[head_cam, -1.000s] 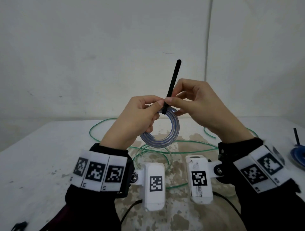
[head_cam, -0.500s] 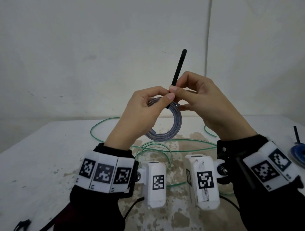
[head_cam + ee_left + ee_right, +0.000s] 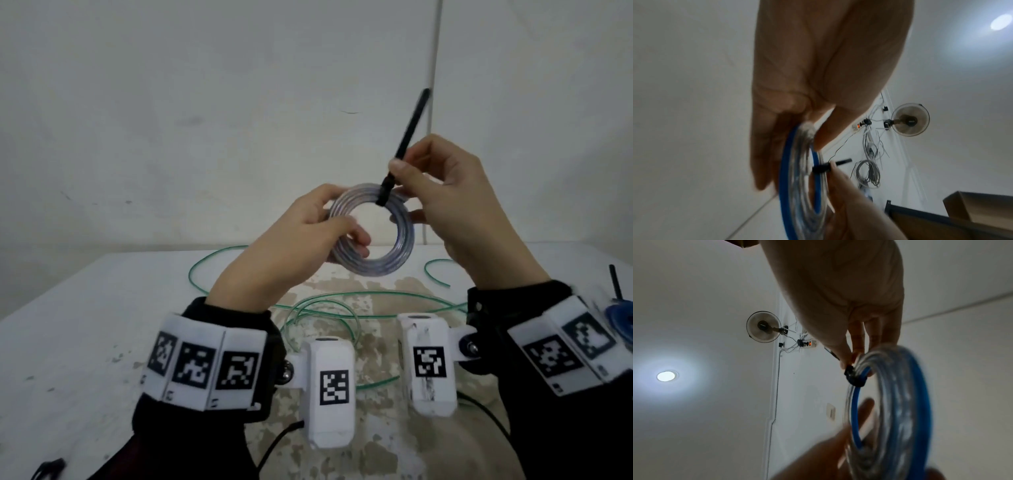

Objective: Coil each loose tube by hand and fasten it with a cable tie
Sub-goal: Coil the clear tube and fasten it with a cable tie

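A coil of clear and blue tube [image 3: 394, 253] is held up above the table. My left hand [image 3: 308, 236] grips the coil's left side, fingers curled through the ring [image 3: 801, 175]. A black cable tie [image 3: 409, 137] wraps the top of the coil, its loop [image 3: 854, 378] snug on the turns, its tail pointing up and right. My right hand [image 3: 445, 192] pinches the tie just above its head between thumb and forefinger. A loose green tube [image 3: 329, 303] lies in wide loops on the table beneath both hands.
The white table [image 3: 68, 325] has a worn, stained patch in the middle. A blue coil with a black tie [image 3: 618, 308] lies at the right edge. A small black object [image 3: 48, 467] sits at the near left corner. A white wall stands behind the table.
My left hand slid from the top of the coil down its left side. The right hand drew the tie's tail up and to the right, and the coil rose slightly.
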Motion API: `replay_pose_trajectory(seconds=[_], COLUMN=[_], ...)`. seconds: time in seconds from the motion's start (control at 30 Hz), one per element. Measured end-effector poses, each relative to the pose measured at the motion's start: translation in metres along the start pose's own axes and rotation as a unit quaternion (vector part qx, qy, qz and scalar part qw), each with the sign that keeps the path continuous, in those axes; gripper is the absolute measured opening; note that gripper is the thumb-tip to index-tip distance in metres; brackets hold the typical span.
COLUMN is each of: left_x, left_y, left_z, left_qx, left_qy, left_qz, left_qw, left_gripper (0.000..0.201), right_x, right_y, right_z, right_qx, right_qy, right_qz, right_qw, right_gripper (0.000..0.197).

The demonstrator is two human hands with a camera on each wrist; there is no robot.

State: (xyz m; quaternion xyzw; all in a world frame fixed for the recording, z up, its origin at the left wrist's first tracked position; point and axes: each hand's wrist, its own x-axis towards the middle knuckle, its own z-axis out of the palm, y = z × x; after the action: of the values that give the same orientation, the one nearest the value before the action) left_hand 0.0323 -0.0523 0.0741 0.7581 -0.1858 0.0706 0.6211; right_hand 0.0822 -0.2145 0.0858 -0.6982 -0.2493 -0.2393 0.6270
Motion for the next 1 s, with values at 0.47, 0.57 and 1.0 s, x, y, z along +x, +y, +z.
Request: replay_pose_trajectory(seconds=[0.47,0.57,1.0], left_x=[0.005,0.007,0.012], left_y=[-0.016,-0.015,-0.019], left_z=[-0.013,-0.010,0.016], left_qx=[-0.001,0.050,0.063], left_qy=[0.067,0.077,0.151], left_qz=[-0.024,0.000,0.084], left_qw=[0.997,0.996,0.983], left_gripper=[0.015,0.019,0.016], right_x=[0.002,-0.001,-0.005], right_y=[0.007,0.008,0.011], right_z=[0.000,0.003,0.019], right_qx=[0.059,0.049,-0.010], right_qy=[0.007,-0.052,-0.050], right_qz=[0.062,0.079,0.028], right_qw=[0.996,0.994,0.998], right_gripper=[0.018,0.016,0.022])
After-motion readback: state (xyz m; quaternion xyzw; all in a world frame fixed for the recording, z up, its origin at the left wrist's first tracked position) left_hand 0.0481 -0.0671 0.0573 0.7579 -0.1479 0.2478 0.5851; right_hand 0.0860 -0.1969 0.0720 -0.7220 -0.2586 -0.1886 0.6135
